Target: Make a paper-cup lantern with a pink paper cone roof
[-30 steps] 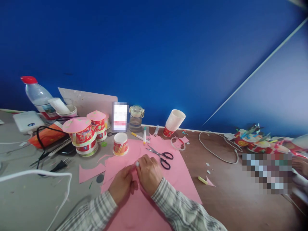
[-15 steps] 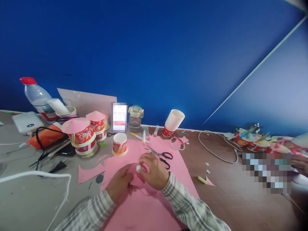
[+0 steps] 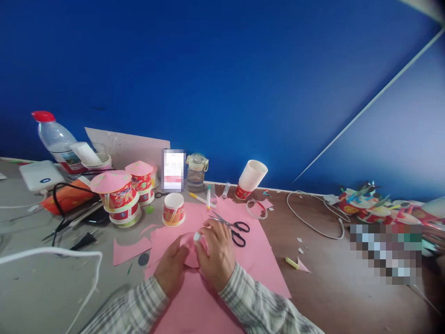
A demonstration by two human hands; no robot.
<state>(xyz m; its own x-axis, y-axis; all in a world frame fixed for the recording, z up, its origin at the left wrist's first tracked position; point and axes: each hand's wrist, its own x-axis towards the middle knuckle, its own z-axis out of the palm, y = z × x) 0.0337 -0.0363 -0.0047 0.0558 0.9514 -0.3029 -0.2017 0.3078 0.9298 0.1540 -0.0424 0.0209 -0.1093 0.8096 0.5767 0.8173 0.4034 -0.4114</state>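
A curved piece of pink paper [image 3: 189, 256] is held between my two hands, above a large pink sheet [image 3: 194, 301]. My left hand [image 3: 171, 266] is closed on its left side, thumb on top. My right hand [image 3: 217, 253] is closed at its right edge, with a small white stub [image 3: 197, 236] between thumb and fingers; its exact kind is hidden by the grip. Black-handled scissors [image 3: 234, 227] lie with blades apart just beyond my right hand. A red and white paper cup [image 3: 174, 209] stands upside down past my left hand.
Paper cups with pink cone tops [image 3: 114, 192] stand at left near cables. A stack of cups [image 3: 252, 178], a lidded water jar [image 3: 197, 171] and markers [image 3: 208, 197] are at the back. A clear ring [image 3: 257, 209] lies right of them. Another person's hand [image 3: 434, 232] shows at far right.
My right hand has shifted slightly left and turned, its fingers now farther over the pink paper with the white stub. My left hand stays on the paper.
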